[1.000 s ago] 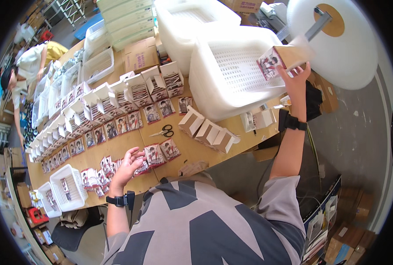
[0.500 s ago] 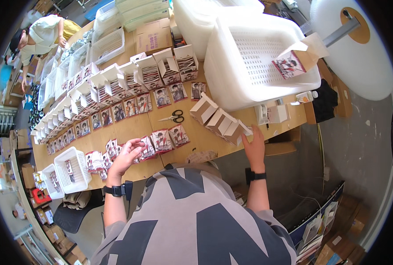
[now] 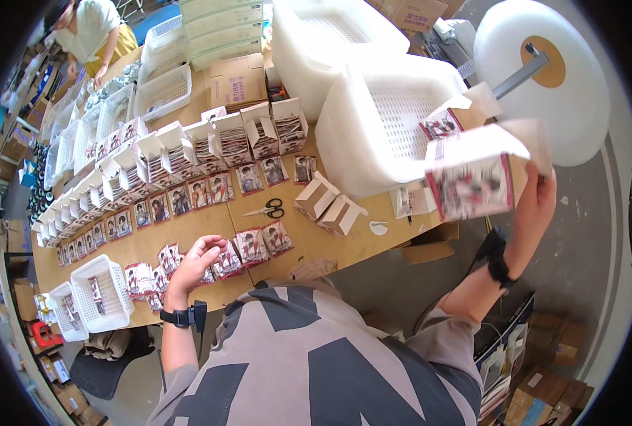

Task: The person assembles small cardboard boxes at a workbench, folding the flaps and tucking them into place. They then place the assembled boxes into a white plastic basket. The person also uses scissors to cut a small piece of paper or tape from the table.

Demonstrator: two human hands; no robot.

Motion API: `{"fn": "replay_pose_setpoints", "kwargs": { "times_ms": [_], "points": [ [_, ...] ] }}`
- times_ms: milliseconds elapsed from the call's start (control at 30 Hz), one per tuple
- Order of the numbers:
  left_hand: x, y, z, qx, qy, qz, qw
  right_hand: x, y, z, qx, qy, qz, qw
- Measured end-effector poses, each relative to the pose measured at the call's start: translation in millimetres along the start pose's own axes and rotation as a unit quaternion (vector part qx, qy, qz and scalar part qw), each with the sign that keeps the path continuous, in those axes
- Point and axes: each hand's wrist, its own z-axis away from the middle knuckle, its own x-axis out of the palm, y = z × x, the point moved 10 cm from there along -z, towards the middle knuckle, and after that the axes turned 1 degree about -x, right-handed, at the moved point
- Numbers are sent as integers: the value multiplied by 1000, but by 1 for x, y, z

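Observation:
My right hand [image 3: 538, 202], raised off the table's right end, grips an open printed carton [image 3: 472, 188] by its side. The carton is white, red-edged and blurred by motion. Below it to the left, two more open cartons [image 3: 330, 206] lie on the table. My left hand [image 3: 196, 264] hovers by the near edge with its fingers loosely apart and nothing in them. Beneath and beside it are flat picture packets [image 3: 250, 246] in red and white. Black-handled scissors [image 3: 273, 208] lie behind these packets.
A long row of filled cartons [image 3: 234, 142] crosses the table, with packets laid before it. A large white bin [image 3: 344, 156] stands at right, another carton [image 3: 440, 126] at its rim. Small white baskets [image 3: 103, 295] sit at near left. A co-worker [image 3: 92, 35] stands far left.
My right hand has taken one carton from the group of open ones and lifted it up and to the right. My left hand has barely moved. The whole view has shifted slightly.

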Motion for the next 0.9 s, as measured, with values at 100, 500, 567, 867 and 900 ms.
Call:
{"fn": "replay_pose_setpoints", "kwargs": {
  "times_ms": [100,500,567,867,900],
  "points": [
    [-16,-7,13,8,31,22,999,54,30,-42,11,-62,-15,998],
    [-72,-37,62,-8,120,80,990,112,9,69,45,-194,-17,980],
    [-77,-36,62,-7,124,82,989,159,1,159,211,-486,-28,848],
    [-76,-13,41,-22,94,44,994,234,153,275,37,-375,181,909],
    [-74,-11,39,-21,92,53,994,234,148,277,12,-378,186,907]
  ]
}}
